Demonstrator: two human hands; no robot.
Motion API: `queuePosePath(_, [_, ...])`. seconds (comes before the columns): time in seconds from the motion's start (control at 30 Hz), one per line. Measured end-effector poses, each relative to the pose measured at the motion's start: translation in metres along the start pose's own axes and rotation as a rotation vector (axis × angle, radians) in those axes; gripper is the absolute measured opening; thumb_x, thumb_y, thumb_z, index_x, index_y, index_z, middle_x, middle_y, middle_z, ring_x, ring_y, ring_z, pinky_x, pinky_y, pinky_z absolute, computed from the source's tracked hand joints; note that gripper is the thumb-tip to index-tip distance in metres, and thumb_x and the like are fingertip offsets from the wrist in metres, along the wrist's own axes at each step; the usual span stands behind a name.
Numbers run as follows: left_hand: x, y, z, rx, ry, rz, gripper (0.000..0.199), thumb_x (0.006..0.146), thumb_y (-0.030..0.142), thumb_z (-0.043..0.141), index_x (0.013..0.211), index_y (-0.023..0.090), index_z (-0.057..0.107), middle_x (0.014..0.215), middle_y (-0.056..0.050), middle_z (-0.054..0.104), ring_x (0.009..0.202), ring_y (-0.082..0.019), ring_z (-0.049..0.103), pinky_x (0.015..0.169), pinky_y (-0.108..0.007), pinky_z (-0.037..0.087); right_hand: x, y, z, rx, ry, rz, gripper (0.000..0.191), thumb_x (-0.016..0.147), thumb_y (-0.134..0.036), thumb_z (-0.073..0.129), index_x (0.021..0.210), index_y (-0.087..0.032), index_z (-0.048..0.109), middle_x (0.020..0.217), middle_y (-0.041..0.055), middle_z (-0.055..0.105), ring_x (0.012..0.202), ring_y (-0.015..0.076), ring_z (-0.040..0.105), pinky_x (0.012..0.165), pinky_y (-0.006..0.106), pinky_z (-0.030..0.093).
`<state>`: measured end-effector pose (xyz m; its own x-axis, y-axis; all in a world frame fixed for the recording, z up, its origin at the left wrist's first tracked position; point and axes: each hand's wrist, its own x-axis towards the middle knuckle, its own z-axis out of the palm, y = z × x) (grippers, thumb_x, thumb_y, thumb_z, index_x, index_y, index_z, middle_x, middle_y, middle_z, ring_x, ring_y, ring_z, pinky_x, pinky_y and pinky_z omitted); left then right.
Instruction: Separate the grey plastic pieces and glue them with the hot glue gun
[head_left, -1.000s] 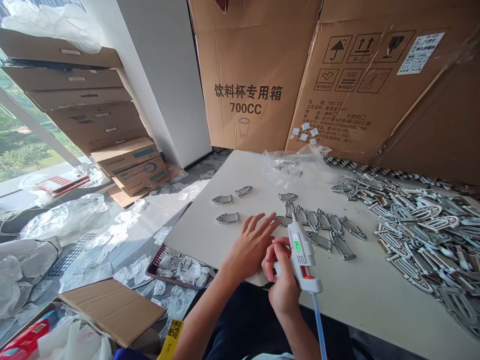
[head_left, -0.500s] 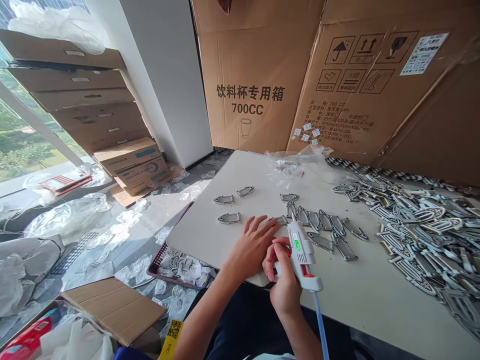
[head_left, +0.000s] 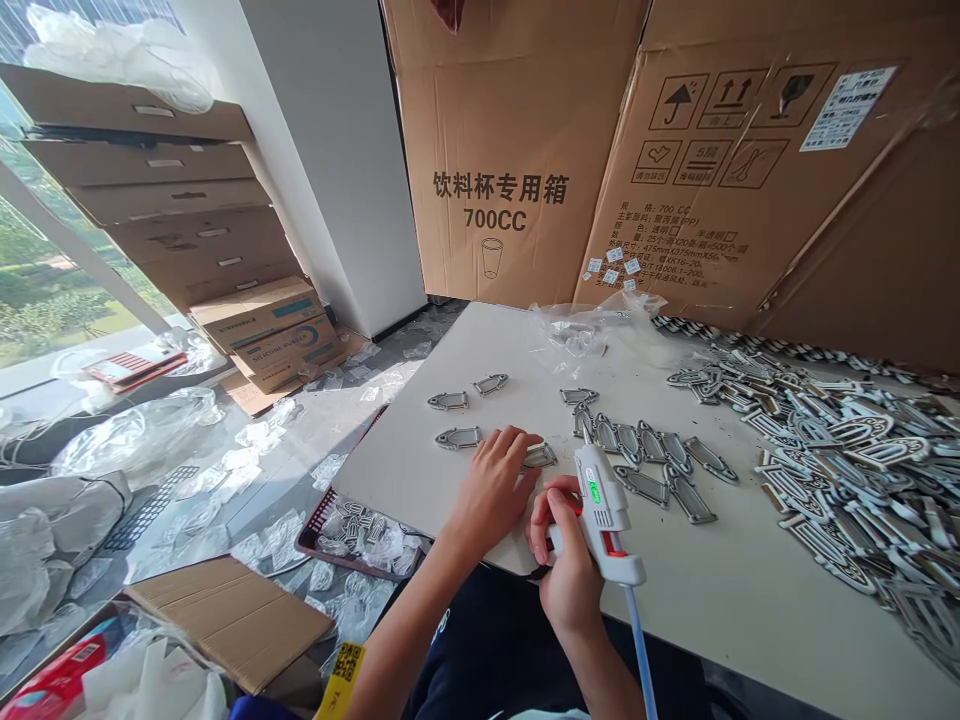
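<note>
My right hand is wrapped around the handle of a white hot glue gun with a lit green display. The gun's nozzle points away from me, near several grey arch-shaped frame pieces. A pale blue strand trails from its rear end. Beside it, my left hand is low over the table, its fingers bent at one frame piece; the thumb's contact is hidden. Left of that hand, three similar pieces lie spaced apart.
A large heap of frame pieces covers the right of the white table. Clear plastic film lies at the back, before tall cardboard boxes. Below the left edge stands a dark red basket; plastic bags litter the floor.
My left hand has moved left and slightly toward me, and the frame piece at its fingers has shifted with it. My right hand and the glue gun have stayed nearly still.
</note>
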<state>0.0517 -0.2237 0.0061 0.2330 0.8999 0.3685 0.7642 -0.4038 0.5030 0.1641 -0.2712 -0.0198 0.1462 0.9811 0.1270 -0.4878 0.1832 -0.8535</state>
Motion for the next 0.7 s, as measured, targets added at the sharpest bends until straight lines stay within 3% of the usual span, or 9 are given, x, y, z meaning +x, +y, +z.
queuePosePath(0.13, [-0.001, -0.002, 0.001, 0.006, 0.011, -0.035, 0.030, 0.104, 0.025, 0.060, 0.134, 0.023, 0.063, 0.123, -0.009, 0.068, 0.118, -0.030, 0.060, 0.104, -0.049, 0.052, 0.000, 0.001, -0.001, 0.006, -0.004, 0.000, 0.031, 0.103, -0.046, 0.070, 0.103, -0.017, 0.058, 0.073, -0.0048, 0.054, 0.041, 0.0032, 0.038, 0.044, 0.017, 0.035])
queuePosePath(0.37, [0.000, 0.001, -0.012, -0.194, -0.028, -0.200, 0.025, 0.099, 0.021, 0.061, 0.121, 0.024, 0.073, 0.111, -0.007, 0.069, 0.096, -0.024, 0.068, 0.087, -0.042, 0.056, 0.001, -0.003, 0.005, -0.041, 0.092, -0.021, 0.033, 0.101, -0.045, 0.072, 0.099, -0.016, 0.058, 0.077, -0.0030, 0.057, 0.044, 0.0031, 0.040, 0.045, 0.017, 0.035])
queuePosePath(0.47, [0.002, 0.001, -0.026, -0.451, -0.058, -0.291, 0.017, 0.094, 0.031, 0.070, 0.108, 0.022, 0.074, 0.099, -0.006, 0.071, 0.090, -0.022, 0.068, 0.083, -0.038, 0.057, 0.004, -0.004, 0.006, -0.039, 0.144, 0.020, 0.037, 0.098, -0.048, 0.076, 0.106, -0.017, 0.058, 0.074, -0.0042, 0.055, 0.045, 0.0041, 0.040, 0.047, 0.017, 0.037])
queuePosePath(0.6, [0.003, 0.004, -0.046, -0.908, -0.146, -0.384, 0.028, 0.087, 0.042, 0.082, 0.102, 0.020, 0.073, 0.103, -0.006, 0.074, 0.093, -0.020, 0.068, 0.083, -0.033, 0.057, 0.005, -0.007, 0.007, -0.005, 0.137, 0.091, 0.052, 0.097, -0.056, 0.078, 0.128, -0.020, 0.058, 0.075, -0.0043, 0.054, 0.047, 0.0046, 0.038, 0.048, 0.017, 0.037])
queuePosePath(0.7, [0.002, 0.005, -0.054, -0.959, -0.187, -0.376, 0.033, 0.083, 0.042, 0.087, 0.103, 0.019, 0.074, 0.103, -0.006, 0.072, 0.095, -0.019, 0.066, 0.085, -0.032, 0.055, 0.004, -0.009, 0.007, 0.018, 0.052, 0.111, 0.050, 0.100, -0.061, 0.074, 0.122, -0.017, 0.062, 0.068, -0.0044, 0.049, 0.047, 0.0047, 0.034, 0.047, 0.016, 0.033])
